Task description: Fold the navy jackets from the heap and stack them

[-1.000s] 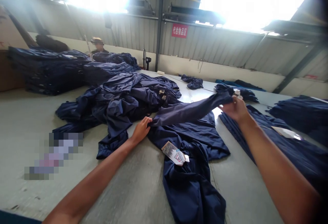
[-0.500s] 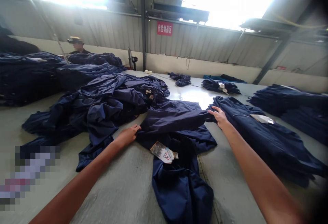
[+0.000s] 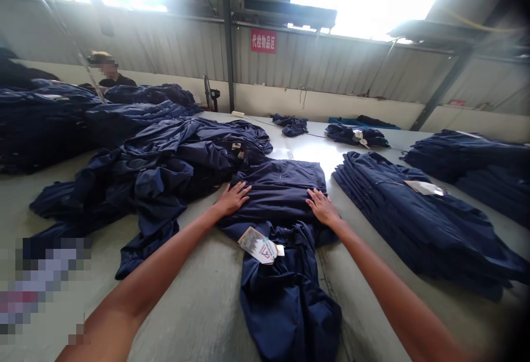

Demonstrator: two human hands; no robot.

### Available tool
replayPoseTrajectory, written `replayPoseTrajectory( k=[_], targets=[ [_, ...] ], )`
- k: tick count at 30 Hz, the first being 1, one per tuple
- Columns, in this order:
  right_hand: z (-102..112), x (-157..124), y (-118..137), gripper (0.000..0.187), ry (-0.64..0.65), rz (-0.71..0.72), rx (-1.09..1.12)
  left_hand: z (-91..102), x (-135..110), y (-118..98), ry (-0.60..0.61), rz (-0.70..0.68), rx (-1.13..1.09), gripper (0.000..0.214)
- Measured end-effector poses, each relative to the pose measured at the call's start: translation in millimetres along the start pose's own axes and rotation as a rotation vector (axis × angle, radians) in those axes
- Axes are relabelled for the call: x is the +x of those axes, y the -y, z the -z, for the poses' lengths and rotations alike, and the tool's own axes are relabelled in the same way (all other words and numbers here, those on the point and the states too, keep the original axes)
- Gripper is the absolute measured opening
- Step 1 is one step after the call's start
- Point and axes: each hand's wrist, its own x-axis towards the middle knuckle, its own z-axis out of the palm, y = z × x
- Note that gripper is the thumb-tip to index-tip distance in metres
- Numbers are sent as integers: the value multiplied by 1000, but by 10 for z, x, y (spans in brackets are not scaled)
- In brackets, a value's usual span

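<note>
A navy blue garment (image 3: 281, 196) lies spread on the grey table (image 3: 199, 307) in front of me, its lower part bunched toward the near edge. A paper hang tag (image 3: 259, 245) rests on it. My left hand (image 3: 232, 198) lies flat, fingers spread, on the garment's left side. My right hand (image 3: 322, 206) presses flat with fingers apart on its right side. A sleeve is folded across the garment's body between my hands.
A loose heap of navy garments (image 3: 165, 158) covers the table to the left. A neat stack of folded garments (image 3: 414, 213) lies to the right, with more stacks (image 3: 467, 158) behind. Another person (image 3: 107, 69) works at the far left behind piles.
My right hand let go of the raised sleeve, laid it across the garment and moved left onto the body. My left hand shifted slightly onto the fabric. Both hands now lie flat.
</note>
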Motion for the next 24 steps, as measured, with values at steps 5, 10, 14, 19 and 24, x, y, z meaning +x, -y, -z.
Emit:
replayPoseTrajectory(
  k=[5, 10, 14, 19, 24],
  targets=[
    [-40, -73, -102, 62, 91, -47, -219, 72, -238, 531, 21, 51, 6, 55],
    [52, 199, 296, 64, -93, 55, -270, 38, 0, 330, -82, 28, 30, 57],
    [-160, 172, 387, 63, 100, 59, -282, -209, 46, 202, 4, 42, 15, 57],
    [-323, -24, 209, 63, 122, 20, -301, -327, -79, 211, 55, 53, 23, 59],
    [-197, -209, 38, 61, 99, 18, -305, -375, -143, -42, 52, 44, 16, 59]
  ],
)
